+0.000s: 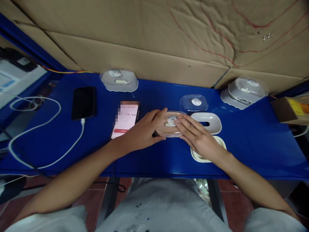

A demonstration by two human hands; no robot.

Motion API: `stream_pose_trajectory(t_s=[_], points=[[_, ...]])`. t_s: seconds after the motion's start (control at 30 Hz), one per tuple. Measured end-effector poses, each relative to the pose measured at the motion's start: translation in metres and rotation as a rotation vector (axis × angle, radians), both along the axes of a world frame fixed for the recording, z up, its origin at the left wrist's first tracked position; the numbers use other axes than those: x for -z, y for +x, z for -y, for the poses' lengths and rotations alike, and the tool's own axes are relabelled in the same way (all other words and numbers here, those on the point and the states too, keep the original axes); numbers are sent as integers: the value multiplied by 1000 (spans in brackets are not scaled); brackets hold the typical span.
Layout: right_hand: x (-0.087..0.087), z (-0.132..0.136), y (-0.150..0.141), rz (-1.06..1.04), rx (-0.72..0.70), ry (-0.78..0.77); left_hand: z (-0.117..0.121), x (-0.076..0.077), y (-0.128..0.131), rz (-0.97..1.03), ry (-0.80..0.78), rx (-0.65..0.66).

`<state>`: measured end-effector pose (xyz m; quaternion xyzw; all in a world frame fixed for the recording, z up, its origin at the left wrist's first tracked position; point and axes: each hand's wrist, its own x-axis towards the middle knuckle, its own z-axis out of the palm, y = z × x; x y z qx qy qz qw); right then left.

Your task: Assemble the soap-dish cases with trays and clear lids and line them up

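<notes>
A clear-lidded oval soap box (pixel 169 124) with a round sticker on top lies on the blue table (pixel 253 145) in front of me. My left hand (pixel 145 130) curls around its left end. My right hand (pixel 196 137) lies over its right side with the fingers stretched flat on the lid. Just right of the box sits a white tray with a slot (pixel 209 121), and a cream base (pixel 200 157) shows partly under my right wrist. A separate clear lid with a sticker (pixel 193 103) rests behind them.
A lit phone (pixel 125 119) lies left of my hands, and a dark phone (pixel 84 102) on a white cable (pixel 48 129) lies further left. Finished boxes stand at the back left (pixel 119 80) and back right (pixel 245 91). A cardboard wall (pixel 154 42) backs the table.
</notes>
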<state>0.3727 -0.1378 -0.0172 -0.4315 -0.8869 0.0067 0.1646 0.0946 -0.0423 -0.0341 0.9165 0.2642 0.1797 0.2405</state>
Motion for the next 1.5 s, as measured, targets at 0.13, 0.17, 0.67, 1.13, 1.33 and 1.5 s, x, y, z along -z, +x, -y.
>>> stream_pose_trajectory(t_s=[0.13, 0.17, 0.67, 1.13, 1.33, 1.5], points=[[1, 1, 0, 21, 3, 25, 0, 1, 0, -7, 32, 4], [2, 1, 0, 21, 6, 25, 0, 1, 0, -12, 35, -1], [-3, -6, 2, -22, -28, -9, 3, -4, 6, -17, 47, -51], [-44, -10, 87, 8, 178, -294, 28, -35, 8, -103, 366, -22], [-39, -7, 67, 41, 87, -318, 69, -25, 21, -151, 184, 515], [-37, -8, 50, 13, 36, -257, 75, -12, 25, -112, 148, 527]])
